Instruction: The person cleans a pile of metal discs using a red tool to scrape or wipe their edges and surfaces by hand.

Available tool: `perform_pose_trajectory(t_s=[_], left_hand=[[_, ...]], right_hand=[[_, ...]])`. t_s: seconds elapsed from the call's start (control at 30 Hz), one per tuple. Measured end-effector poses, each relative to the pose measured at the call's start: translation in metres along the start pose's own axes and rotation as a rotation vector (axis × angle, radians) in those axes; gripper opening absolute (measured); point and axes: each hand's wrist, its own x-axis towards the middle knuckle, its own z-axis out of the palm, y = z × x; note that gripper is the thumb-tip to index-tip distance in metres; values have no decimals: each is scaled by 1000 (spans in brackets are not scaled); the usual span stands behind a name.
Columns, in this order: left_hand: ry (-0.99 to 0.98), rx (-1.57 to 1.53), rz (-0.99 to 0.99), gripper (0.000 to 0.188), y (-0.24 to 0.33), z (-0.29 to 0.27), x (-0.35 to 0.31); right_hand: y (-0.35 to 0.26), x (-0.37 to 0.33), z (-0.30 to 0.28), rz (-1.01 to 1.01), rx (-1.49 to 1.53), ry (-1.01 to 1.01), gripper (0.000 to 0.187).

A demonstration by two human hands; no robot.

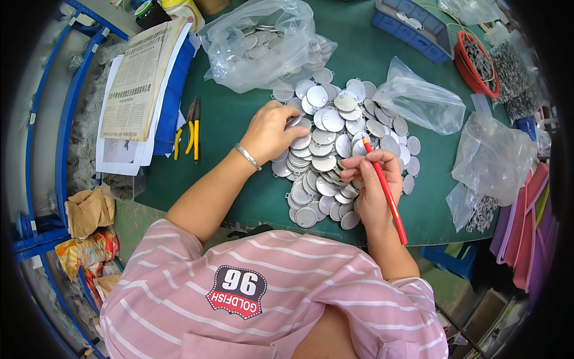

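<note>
A heap of round silver-grey metal discs (323, 149), many with small tabs on their rims, lies in front of me on the green table. At the heap's left side my left hand (270, 133) is closed, pinching one disc (293, 122) between thumb and fingers. My right hand (376, 184), over the right part of the heap, is closed around a red pencil (390, 203). The pencil slants with its tip up toward the discs and its blunt end toward my forearm. Whether the right fingertips also touch a disc I cannot tell.
A clear plastic bag (257, 45) of discs sits behind the heap. Yellow-handled pliers (194, 131) lie left, near a folded newspaper (133, 90). A blue bin (412, 30), a red basket (476, 63) of metal parts and plastic bags (496, 158) stand right.
</note>
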Motion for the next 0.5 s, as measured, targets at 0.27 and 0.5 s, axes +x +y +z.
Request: perform_pose_trajectory(t_s=[0.27, 0.5], left_hand=[[304, -54, 809, 28, 45, -3, -30], [-39, -961, 61, 38, 51, 16, -46]], right_hand=[[-7, 9, 14, 213, 20, -59, 16], [-3, 10, 7, 49, 54, 19, 18]])
